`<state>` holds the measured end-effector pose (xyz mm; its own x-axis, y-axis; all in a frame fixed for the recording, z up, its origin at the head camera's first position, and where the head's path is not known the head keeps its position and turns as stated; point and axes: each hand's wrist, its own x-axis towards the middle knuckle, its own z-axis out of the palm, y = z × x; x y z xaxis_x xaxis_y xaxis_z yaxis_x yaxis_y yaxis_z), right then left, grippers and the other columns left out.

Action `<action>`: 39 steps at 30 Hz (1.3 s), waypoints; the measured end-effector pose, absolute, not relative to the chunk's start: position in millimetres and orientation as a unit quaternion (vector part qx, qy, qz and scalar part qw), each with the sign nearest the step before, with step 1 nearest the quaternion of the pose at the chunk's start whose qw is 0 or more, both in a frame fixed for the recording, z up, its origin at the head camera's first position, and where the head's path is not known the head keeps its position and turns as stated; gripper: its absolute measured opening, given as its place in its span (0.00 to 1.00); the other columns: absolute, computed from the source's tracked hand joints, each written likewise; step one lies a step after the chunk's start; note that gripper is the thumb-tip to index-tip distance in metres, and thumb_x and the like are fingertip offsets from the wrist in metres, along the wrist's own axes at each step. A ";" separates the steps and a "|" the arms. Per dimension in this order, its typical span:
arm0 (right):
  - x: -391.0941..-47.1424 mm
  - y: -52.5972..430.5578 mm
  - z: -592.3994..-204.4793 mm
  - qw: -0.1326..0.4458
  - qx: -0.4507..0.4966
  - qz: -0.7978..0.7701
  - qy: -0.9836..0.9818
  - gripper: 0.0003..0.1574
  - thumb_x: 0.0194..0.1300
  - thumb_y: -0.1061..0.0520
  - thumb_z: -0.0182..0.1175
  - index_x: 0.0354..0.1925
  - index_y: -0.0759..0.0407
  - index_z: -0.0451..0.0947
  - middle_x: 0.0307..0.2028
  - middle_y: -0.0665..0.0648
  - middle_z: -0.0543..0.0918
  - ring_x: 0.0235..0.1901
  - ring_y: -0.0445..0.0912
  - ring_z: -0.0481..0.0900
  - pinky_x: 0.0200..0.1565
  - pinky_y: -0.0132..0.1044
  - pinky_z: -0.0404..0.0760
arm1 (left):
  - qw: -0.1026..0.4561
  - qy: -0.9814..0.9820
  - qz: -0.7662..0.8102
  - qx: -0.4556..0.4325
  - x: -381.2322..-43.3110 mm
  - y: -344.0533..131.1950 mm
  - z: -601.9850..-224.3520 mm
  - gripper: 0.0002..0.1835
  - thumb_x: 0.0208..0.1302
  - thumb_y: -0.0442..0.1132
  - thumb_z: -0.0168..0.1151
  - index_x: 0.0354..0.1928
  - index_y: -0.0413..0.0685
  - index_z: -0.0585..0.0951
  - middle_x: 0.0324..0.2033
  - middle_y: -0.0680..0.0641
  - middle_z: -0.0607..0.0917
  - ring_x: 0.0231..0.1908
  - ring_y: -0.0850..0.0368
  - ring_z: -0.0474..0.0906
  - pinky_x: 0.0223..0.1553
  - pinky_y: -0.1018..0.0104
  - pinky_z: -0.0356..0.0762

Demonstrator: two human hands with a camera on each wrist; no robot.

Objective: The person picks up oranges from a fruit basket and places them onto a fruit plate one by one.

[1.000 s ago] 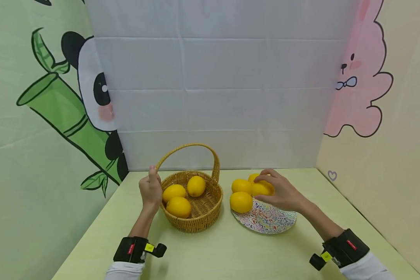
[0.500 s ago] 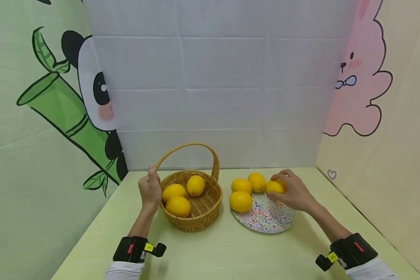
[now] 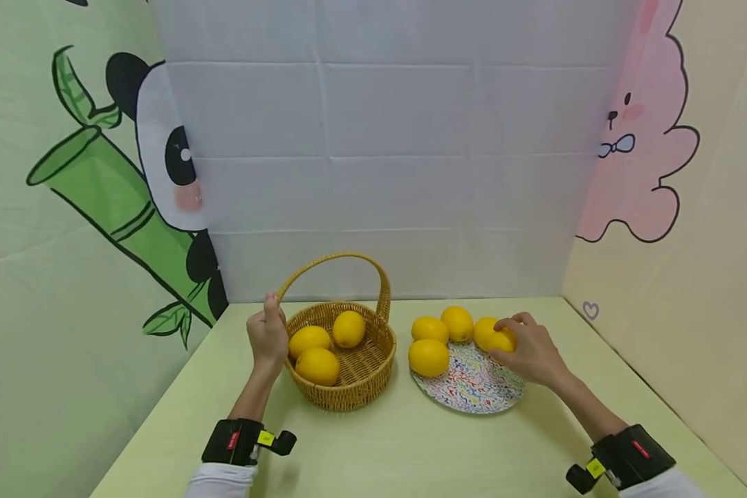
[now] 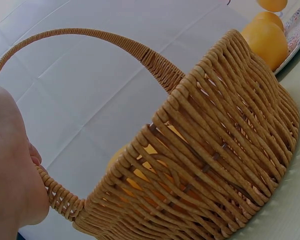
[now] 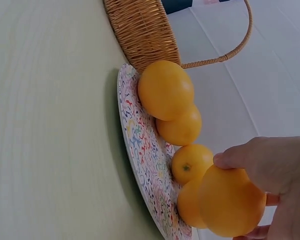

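My left hand (image 3: 268, 337) grips the handle (image 4: 107, 36) of a wicker basket (image 3: 347, 400), which stands on the table. Three oranges, yellowish in the head view, lie inside; one orange (image 3: 348, 330) sits toward the back. At the right, the fingertips of my right hand (image 3: 532, 351) pinch an orange (image 5: 232, 202) over the far right side of a round patterned plate (image 3: 473, 387). Just behind the held fruit is another orange (image 5: 191, 202). More oranges rest along the plate's left and back edge, among them a front-left orange (image 3: 429, 357). Whether the held orange touches the plate, I cannot tell.
The pale green table (image 3: 373, 456) extends in front of the basket and plate. A grey-white cloth wall (image 3: 398, 173) closes off the back. Side walls carry a panda drawing (image 3: 174, 166) and a pink animal drawing (image 3: 647, 159).
My right hand has moved to the right across the back of the plate, pinching an orange. Another orange now shows beside the pinched one. My left hand has stayed on the basket handle.
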<state>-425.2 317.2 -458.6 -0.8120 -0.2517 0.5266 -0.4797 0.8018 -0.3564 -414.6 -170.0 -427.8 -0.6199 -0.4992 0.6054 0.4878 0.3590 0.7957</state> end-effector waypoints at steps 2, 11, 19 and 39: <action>-424.9 316.6 -461.9 0.231 0.189 0.242 -0.923 0.28 0.55 0.51 0.77 0.51 0.63 0.84 0.51 0.68 0.76 0.40 0.62 0.73 0.38 0.50 0.74 | 0.435 -0.700 -0.567 0.005 -414.8 -169.6 -428.0 0.38 0.80 0.62 0.43 0.08 0.51 0.65 0.06 0.61 0.60 0.09 0.62 0.53 0.12 0.70 0.48; -420.3 312.8 -471.6 0.213 0.157 0.237 -0.935 0.28 0.56 0.50 0.76 0.51 0.63 0.83 0.50 0.70 0.74 0.38 0.64 0.70 0.31 0.46 0.70 | 0.437 -0.700 -0.565 0.005 -415.4 -168.6 -428.4 0.38 0.80 0.62 0.42 0.09 0.51 0.65 0.06 0.61 0.60 0.09 0.62 0.53 0.12 0.70 0.47; -419.1 309.5 -479.6 0.193 0.123 0.231 -0.946 0.29 0.56 0.48 0.75 0.52 0.62 0.83 0.52 0.70 0.73 0.39 0.66 0.70 0.29 0.46 0.70 | 0.437 -0.700 -0.565 0.004 -416.7 -168.1 -428.5 0.39 0.80 0.62 0.43 0.09 0.50 0.65 0.06 0.61 0.60 0.09 0.62 0.53 0.12 0.70 0.48; -419.2 307.3 -485.0 0.201 0.115 0.164 -0.959 0.41 0.59 0.44 0.72 0.62 0.68 0.75 0.52 0.73 0.71 0.40 0.65 0.71 0.30 0.52 0.79 | 0.433 -0.704 -0.562 0.016 -415.3 -168.8 -428.2 0.39 0.80 0.62 0.42 0.09 0.51 0.66 0.06 0.61 0.60 0.10 0.60 0.54 0.13 0.69 0.49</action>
